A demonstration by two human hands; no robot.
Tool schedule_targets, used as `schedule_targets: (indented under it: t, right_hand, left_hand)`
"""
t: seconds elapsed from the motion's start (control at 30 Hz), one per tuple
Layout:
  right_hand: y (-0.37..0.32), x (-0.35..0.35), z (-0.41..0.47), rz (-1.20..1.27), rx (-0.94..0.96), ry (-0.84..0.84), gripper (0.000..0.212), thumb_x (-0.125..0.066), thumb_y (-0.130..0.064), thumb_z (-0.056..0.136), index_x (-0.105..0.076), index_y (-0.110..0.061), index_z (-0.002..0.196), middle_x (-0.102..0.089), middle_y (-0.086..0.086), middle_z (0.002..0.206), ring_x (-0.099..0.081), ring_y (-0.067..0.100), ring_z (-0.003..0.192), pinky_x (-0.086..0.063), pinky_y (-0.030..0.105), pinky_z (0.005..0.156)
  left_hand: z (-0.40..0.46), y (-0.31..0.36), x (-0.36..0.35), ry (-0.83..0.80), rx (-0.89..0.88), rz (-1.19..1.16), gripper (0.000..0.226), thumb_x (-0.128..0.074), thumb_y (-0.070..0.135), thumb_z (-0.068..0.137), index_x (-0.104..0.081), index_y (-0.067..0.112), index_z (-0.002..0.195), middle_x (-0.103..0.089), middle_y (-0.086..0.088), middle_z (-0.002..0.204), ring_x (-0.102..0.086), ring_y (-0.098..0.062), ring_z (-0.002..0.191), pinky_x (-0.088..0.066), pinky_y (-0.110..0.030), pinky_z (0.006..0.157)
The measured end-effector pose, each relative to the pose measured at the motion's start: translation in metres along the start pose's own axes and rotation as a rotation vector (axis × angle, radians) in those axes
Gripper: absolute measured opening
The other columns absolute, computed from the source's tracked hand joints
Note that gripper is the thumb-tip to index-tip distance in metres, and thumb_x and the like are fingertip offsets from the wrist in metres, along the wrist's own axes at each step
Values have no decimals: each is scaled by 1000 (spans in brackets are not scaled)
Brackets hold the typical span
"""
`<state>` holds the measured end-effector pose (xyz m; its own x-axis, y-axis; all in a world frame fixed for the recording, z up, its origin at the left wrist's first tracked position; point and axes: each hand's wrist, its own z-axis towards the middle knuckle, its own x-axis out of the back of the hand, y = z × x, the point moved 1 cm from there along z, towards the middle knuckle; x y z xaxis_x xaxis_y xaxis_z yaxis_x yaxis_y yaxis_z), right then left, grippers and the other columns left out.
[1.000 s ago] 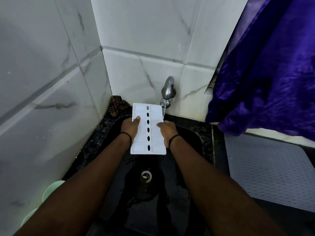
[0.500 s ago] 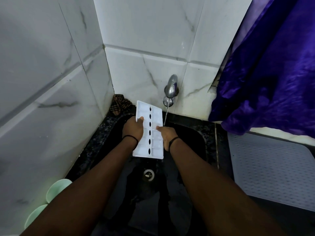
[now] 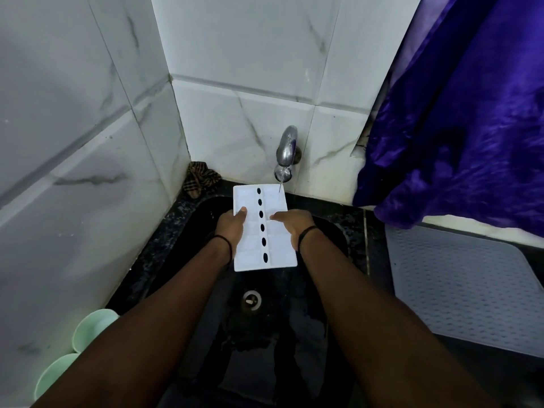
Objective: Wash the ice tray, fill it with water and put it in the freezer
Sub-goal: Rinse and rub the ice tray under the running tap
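The white ice tray (image 3: pixel 273 245), with a row of dark oval slots down its middle, is held flat over the black sink (image 3: pixel 329 231). My left hand (image 3: pixel 231 225) grips its left edge, thumb on top. My right hand (image 3: pixel 294 225) holds the right edge, with fingers reaching across the top towards the middle. A thin stream of water falls from the chrome tap (image 3: pixel 287 148) onto the tray's far right corner.
A checked cloth (image 3: pixel 200 178) lies in the corner behind the sink. The drain (image 3: pixel 251 300) is below the tray. A grey ribbed mat (image 3: pixel 459 290) lies on the right, under a purple curtain (image 3: pixel 465 113). Two pale green cups (image 3: pixel 88 331) stand at the lower left.
The tray has levelled out and shifted right, so its far right corner now sits under the water stream. My right fingers have slid further onto its top.
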<state>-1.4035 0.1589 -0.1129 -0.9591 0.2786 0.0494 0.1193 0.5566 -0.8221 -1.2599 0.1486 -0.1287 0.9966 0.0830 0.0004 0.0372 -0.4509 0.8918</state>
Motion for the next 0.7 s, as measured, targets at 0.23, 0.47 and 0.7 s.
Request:
schedule_targets:
  t: [0.23,0.47,0.7]
  right_hand:
    - [3,-4,3,-461,295,274,35,-60,-16,83,-44,-12,52,-48,-1,56,-53,24,64,-38,25,61]
    - [4,-11,0,35,111,-77,16,-49,7,92,-61,0,99,-60,22,99,-58,30,88,-49,40,79]
    - [3,-14,-1,193,26,-90,33,-77,-3,81,-67,6,111,-69,24,111,-67,35,95,-53,57,90]
  left_hand:
    - [-1,-2,5,5,-8,-43,32,-51,26,98,-61,2,118,-65,-21,114,-63,-38,101,-50,-53,92]
    - [-1,7,13,62,-204,89,29,-50,26,98,-62,2,111,-66,-19,111,-64,-33,97,-52,-46,89]
    - [-2,7,10,89,-316,185,30,-48,30,98,-63,7,109,-67,-14,109,-64,-30,99,-52,-47,90]
